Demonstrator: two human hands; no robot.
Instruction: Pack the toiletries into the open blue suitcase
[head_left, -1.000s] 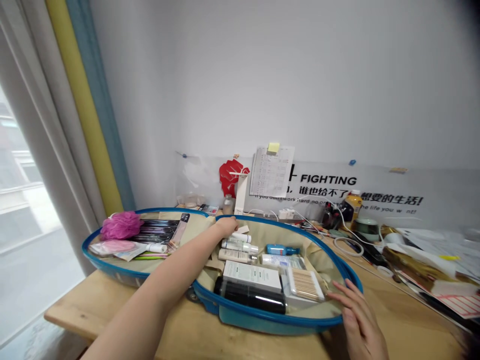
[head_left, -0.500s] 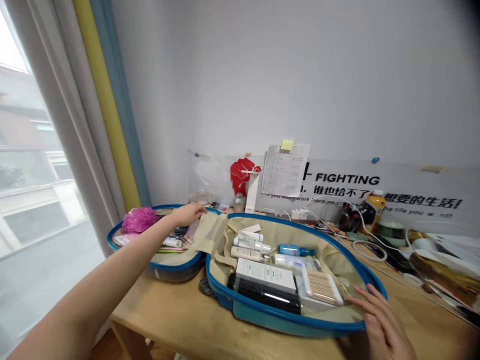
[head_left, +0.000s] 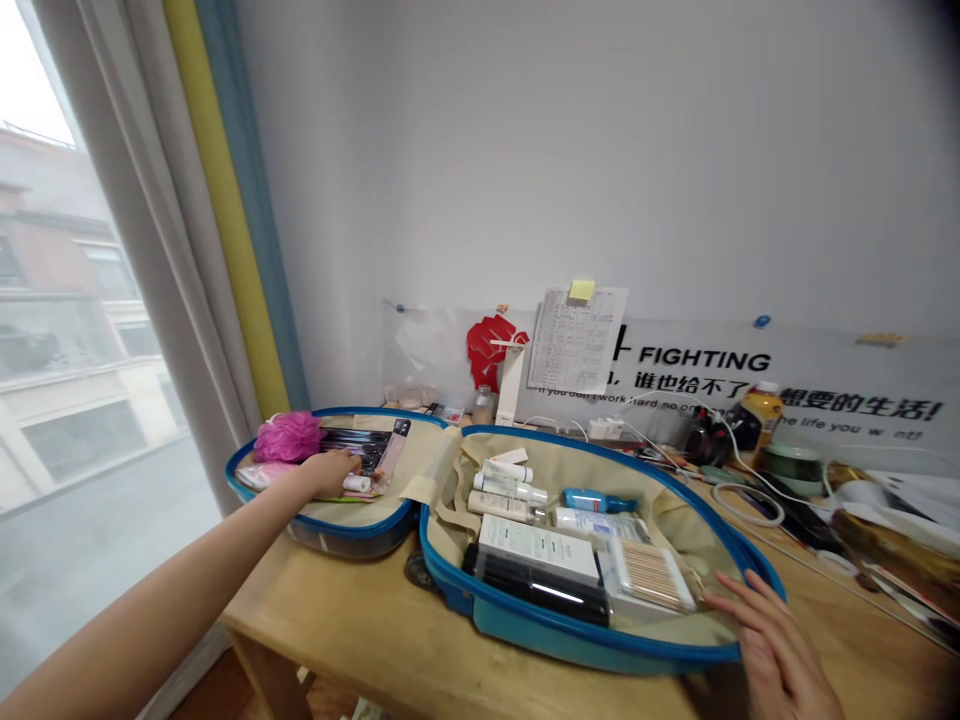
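A blue-rimmed travel case lies open in two halves on the table. My left hand (head_left: 328, 473) rests palm down inside its left half (head_left: 352, 533), next to a small white tube (head_left: 357, 483) and holding nothing I can see. Nearby lie a pink bath pouf (head_left: 289, 437) and a pack of dark brushes (head_left: 356, 447). My right hand (head_left: 772, 640) sits open on the right half's rim (head_left: 570, 650). That half holds a black cylinder (head_left: 540, 592), a white box (head_left: 538, 550), a pack of cotton swabs (head_left: 649, 575), white tubes (head_left: 506, 487) and a blue bottle (head_left: 596, 500).
The case sits on a wooden table (head_left: 315, 590). To its right are a coiled white cable (head_left: 739, 503), a juice bottle (head_left: 761, 415) and loose papers (head_left: 892, 530). A printed sign (head_left: 697, 360) stands at the back. Curtains and a window (head_left: 90, 300) are on the left.
My left hand has moved from the far rim of the left half down into the half, towards the white tube. The view has turned slightly, shifting the scene right. My right hand stays at the rim.
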